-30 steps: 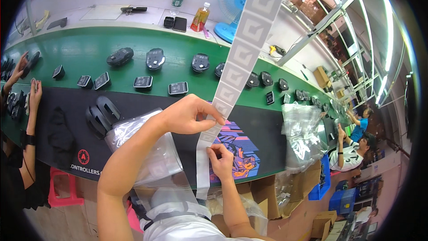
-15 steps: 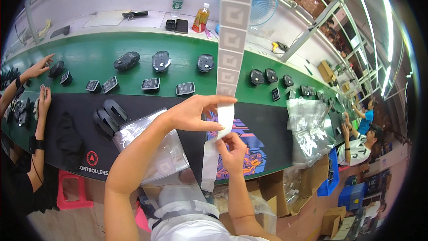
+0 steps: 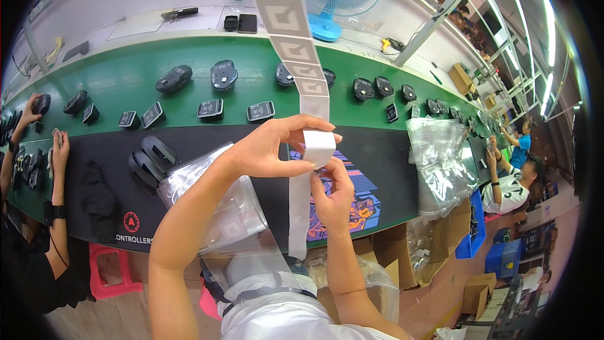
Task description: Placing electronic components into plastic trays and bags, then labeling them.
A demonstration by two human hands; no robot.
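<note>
Left hand [image 3: 267, 148] pinched the white label strip [image 3: 299, 201] at its fold above the black counter mat [image 3: 207, 145]; right hand [image 3: 332, 196] gripped the strip's hanging backing just below.

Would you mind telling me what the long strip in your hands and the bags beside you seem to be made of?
The strip looks like matte white paper backing with grey square labels: it hangs in a flat ribbon and folds sharply where the left hand and right hand pinch it. The bags look like thin clear plastic film: glossy, crinkled and see-through.
</note>
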